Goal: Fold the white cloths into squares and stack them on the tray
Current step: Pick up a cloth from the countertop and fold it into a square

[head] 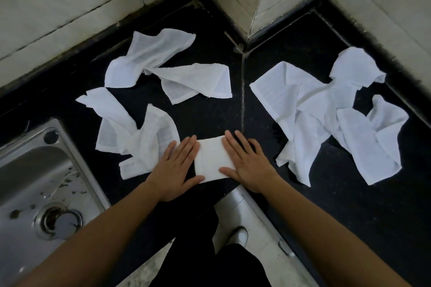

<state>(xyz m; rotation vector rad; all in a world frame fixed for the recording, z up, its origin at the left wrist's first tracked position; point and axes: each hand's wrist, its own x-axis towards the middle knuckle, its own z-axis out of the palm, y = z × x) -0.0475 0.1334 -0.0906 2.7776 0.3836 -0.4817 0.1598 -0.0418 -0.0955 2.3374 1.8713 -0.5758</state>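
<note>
The folded cloth (213,158) lies on the black counter (303,193) right between both hands. The left hand (173,169) and right hand (248,163) press flat on its sides, fingers straight. No tray shows.

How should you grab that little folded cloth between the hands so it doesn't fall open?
Probably by its two side edges, coming in from left and right. The folded cloth lies flat on the black counter. The left hand and right hand rest flat on those edges, so the fingers could slide under and pinch all the layers together.
</note>
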